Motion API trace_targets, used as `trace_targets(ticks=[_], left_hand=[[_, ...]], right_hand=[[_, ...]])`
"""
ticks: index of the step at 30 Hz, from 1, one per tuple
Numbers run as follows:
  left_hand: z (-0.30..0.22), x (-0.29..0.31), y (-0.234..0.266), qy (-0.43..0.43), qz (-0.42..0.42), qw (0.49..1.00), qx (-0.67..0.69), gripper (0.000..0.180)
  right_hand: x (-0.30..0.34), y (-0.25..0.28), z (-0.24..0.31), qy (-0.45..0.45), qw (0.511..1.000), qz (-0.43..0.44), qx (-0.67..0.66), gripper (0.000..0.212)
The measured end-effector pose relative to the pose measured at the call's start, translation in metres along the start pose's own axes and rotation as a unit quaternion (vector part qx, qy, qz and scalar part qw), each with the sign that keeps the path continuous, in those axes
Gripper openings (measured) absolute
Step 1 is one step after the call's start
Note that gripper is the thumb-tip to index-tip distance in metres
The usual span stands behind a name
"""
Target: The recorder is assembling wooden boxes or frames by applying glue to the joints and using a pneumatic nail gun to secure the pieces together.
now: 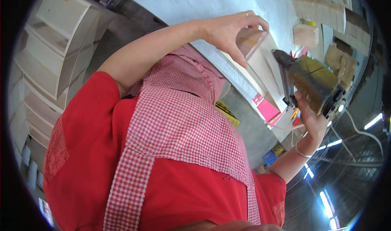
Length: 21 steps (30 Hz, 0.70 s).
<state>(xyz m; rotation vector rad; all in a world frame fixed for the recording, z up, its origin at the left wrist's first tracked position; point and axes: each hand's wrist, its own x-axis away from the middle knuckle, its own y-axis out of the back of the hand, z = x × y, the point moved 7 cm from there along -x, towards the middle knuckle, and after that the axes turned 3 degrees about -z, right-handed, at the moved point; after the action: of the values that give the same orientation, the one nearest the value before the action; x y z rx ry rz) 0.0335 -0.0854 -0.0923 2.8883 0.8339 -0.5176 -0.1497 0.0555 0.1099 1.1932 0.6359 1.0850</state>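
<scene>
While C-shaped, left hand [227,30] around wooden piece [249,42]

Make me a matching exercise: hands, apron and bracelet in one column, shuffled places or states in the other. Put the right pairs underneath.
1. Bare left hand
2. Bare right hand
3. Red-and-white checked cloth apron
4. Thin pale round bracelet

A. Around the right wrist
B. Over the red cloth top
C. Gripping a brown wooden piece
D. Holding an olive-and-black handheld tool

Pairs: 1-C; 2-D; 3-B; 4-A
</scene>
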Motion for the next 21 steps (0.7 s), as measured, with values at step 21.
trace_targets(ticks=[21], left_hand=[[0.000,0.002,0.017,-0.014,-0.010,1.000,0.009,0.095]], right_hand=[[0.120,-0.009,-0.174,-0.338,0.934,-0.056,-0.103,0.021]])
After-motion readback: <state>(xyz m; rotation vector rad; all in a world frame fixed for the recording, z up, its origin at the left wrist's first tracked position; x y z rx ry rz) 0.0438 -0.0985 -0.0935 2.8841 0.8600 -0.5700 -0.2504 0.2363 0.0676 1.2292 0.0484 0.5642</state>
